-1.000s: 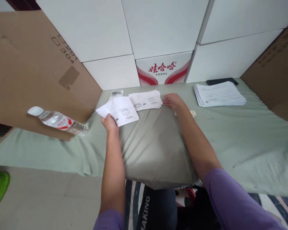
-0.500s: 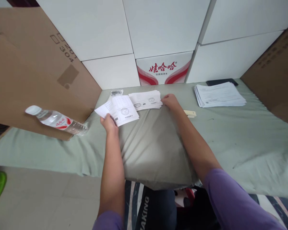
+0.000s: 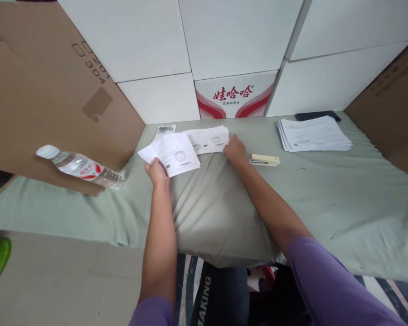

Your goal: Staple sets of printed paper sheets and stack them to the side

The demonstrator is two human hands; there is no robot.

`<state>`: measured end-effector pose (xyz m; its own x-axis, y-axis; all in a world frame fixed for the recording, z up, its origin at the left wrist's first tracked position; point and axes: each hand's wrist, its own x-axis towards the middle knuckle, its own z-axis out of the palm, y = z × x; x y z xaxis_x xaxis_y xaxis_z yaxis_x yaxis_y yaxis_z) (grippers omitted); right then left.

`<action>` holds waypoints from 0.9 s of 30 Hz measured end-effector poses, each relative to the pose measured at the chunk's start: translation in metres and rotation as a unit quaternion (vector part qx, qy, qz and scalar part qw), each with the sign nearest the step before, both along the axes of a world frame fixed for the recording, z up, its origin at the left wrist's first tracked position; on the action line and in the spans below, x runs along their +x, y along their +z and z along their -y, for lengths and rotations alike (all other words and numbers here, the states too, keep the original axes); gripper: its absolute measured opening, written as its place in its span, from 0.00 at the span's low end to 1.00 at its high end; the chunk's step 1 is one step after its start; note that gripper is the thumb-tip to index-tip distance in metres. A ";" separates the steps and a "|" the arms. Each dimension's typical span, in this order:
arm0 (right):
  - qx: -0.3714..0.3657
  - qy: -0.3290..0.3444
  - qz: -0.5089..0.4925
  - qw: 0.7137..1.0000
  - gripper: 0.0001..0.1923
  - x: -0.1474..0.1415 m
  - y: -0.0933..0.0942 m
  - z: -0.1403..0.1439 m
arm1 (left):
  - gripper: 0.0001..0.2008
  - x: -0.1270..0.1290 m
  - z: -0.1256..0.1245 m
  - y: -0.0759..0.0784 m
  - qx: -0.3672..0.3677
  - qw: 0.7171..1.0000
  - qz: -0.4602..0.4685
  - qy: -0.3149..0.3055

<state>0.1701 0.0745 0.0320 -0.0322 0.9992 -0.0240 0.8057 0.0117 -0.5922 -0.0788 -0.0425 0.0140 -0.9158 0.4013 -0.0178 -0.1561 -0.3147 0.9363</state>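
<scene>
Fingers of the left hand point(image 3: 157, 171) pinch a folded sheet's point(image 3: 172, 153) near edge; right hand point(image 3: 235, 149) curled, touching the small paper stack point(image 3: 209, 139).

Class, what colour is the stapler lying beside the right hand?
Cream, with a darker metal base; the stapler shows in the head view, right of the right hand.

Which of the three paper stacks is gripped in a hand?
The folded stack pinched by the left hand; the right hand only touches the middle stack; the far-right stack lies untouched.
</scene>
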 end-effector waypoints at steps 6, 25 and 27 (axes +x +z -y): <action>0.008 0.000 -0.005 1.000 0.16 0.000 0.000 -0.001 | 0.17 0.001 0.000 -0.001 0.017 1.000 0.014 -0.006; -0.044 0.022 0.114 0.992 0.31 -0.001 0.008 0.003 | 0.16 0.005 0.002 0.004 -0.013 1.000 0.009 -0.002; -0.046 0.010 0.109 0.993 0.32 -0.001 0.007 0.001 | 0.18 0.003 0.003 0.005 -0.009 1.000 0.010 0.006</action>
